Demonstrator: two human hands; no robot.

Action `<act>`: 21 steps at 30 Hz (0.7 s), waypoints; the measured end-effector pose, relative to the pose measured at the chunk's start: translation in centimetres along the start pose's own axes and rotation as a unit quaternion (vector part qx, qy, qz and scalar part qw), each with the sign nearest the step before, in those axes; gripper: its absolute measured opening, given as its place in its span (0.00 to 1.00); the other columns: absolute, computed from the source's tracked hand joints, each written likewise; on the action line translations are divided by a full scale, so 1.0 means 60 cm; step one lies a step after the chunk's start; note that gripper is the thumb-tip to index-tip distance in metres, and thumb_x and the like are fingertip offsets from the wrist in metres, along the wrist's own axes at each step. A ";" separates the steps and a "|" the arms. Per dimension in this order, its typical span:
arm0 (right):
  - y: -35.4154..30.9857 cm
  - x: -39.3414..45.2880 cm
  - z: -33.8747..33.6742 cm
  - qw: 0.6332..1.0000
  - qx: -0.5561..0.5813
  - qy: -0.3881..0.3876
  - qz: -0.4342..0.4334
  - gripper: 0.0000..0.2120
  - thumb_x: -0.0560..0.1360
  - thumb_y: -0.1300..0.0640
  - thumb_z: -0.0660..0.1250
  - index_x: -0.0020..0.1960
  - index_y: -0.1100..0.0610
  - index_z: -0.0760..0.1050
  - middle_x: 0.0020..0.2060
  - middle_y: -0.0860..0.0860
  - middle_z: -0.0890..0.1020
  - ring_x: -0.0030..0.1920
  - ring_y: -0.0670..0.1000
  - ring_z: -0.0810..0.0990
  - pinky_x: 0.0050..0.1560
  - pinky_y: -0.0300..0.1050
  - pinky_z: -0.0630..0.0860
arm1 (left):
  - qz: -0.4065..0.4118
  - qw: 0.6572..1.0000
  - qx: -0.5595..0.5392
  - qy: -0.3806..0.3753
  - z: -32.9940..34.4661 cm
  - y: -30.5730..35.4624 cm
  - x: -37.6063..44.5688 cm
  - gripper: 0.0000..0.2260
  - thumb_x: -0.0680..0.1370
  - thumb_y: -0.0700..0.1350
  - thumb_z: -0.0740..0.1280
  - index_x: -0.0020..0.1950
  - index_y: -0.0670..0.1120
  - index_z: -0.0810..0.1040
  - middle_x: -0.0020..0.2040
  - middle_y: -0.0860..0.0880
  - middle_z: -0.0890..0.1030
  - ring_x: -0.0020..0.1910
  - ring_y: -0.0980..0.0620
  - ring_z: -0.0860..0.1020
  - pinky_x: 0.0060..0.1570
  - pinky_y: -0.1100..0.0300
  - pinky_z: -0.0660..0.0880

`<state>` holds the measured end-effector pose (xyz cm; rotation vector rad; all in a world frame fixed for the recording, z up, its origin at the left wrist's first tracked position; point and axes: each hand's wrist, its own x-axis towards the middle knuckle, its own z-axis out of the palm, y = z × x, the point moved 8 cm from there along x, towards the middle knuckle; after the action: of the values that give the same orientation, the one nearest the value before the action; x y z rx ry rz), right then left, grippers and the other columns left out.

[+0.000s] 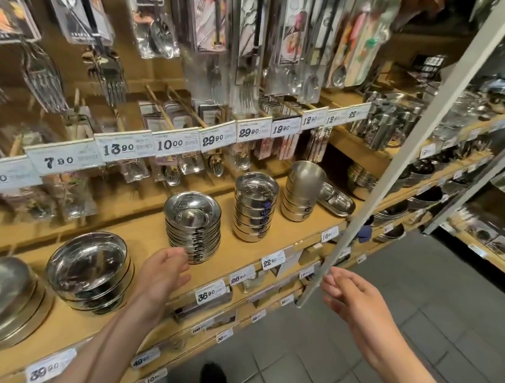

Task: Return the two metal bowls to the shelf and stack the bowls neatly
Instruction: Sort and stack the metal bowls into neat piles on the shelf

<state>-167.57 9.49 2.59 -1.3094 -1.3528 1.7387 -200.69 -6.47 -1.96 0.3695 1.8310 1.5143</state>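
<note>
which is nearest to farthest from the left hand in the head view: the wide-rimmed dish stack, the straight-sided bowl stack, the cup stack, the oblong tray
From the left hand:
1. Wide-rimmed dish stack, just beyond the fingers.
2. Straight-sided bowl stack, farther right.
3. Cup stack, right again.
4. Oblong tray, rightmost, beside the cups.

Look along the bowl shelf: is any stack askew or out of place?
Yes. The top bowl of the large stack beside the left hand sits tilted, not nested flat. The shallow dish stack and the two taller stacks further right look straight.
</note>
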 end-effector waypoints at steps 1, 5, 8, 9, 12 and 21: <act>0.003 0.011 0.011 1.000 -0.007 -0.003 0.004 0.07 0.83 0.55 0.63 0.51 0.56 0.77 0.35 0.51 0.73 0.39 0.50 0.75 0.52 0.47 0.77 | -0.008 1.000 0.001 0.008 -0.003 -0.004 0.010 0.12 0.82 0.45 0.66 0.63 0.42 0.76 0.60 0.45 0.79 0.58 0.49 0.79 0.54 0.56 0.78; 0.001 0.075 0.071 1.000 -0.015 -0.022 0.012 0.08 0.83 0.56 0.63 0.51 0.58 0.79 0.35 0.50 0.76 0.40 0.50 0.76 0.53 0.48 0.76 | -0.033 0.997 -0.013 0.064 -0.027 -0.013 0.070 0.15 0.82 0.44 0.67 0.66 0.40 0.75 0.62 0.44 0.78 0.55 0.50 0.78 0.59 0.52 0.78; -0.010 0.142 0.128 0.999 -0.015 -0.046 0.020 0.09 0.83 0.56 0.63 0.56 0.58 0.80 0.39 0.51 0.80 0.42 0.49 0.79 0.51 0.46 0.78 | -0.046 0.996 -0.011 0.078 -0.038 -0.008 0.114 0.07 0.82 0.46 0.66 0.54 0.43 0.79 0.49 0.43 0.80 0.49 0.52 0.79 0.57 0.51 0.79; -0.014 0.165 0.150 0.998 -0.021 -0.055 0.022 0.09 0.82 0.56 0.64 0.56 0.57 0.80 0.41 0.52 0.82 0.45 0.50 0.81 0.51 0.46 0.78 | -0.044 0.996 -0.012 0.081 -0.041 -0.002 0.125 0.06 0.82 0.47 0.66 0.48 0.47 0.78 0.44 0.44 0.79 0.46 0.53 0.79 0.55 0.52 0.79; -0.025 0.220 0.222 0.994 -0.050 -0.092 0.022 0.08 0.82 0.54 0.65 0.54 0.53 0.82 0.49 0.51 0.86 0.52 0.50 0.83 0.52 0.45 0.80 | -0.039 0.995 -0.013 0.087 -0.050 0.020 0.146 0.06 0.83 0.50 0.63 0.47 0.53 0.76 0.47 0.54 0.80 0.46 0.56 0.77 0.54 0.50 0.78; 0.028 0.284 0.341 0.979 -0.065 -0.165 0.104 0.11 0.84 0.44 0.58 0.59 0.41 0.78 0.59 0.45 0.84 0.57 0.45 0.82 0.63 0.51 0.78 | -0.130 0.987 -0.085 0.041 -0.018 -0.014 0.206 0.20 0.82 0.65 0.53 0.48 0.60 0.83 0.44 0.62 0.81 0.50 0.55 0.78 0.57 0.50 0.76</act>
<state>-192.38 15.99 -4.77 -1.3133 -1.5813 2.1136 -209.87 0.28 -6.94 -0.0152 1.7196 1.5059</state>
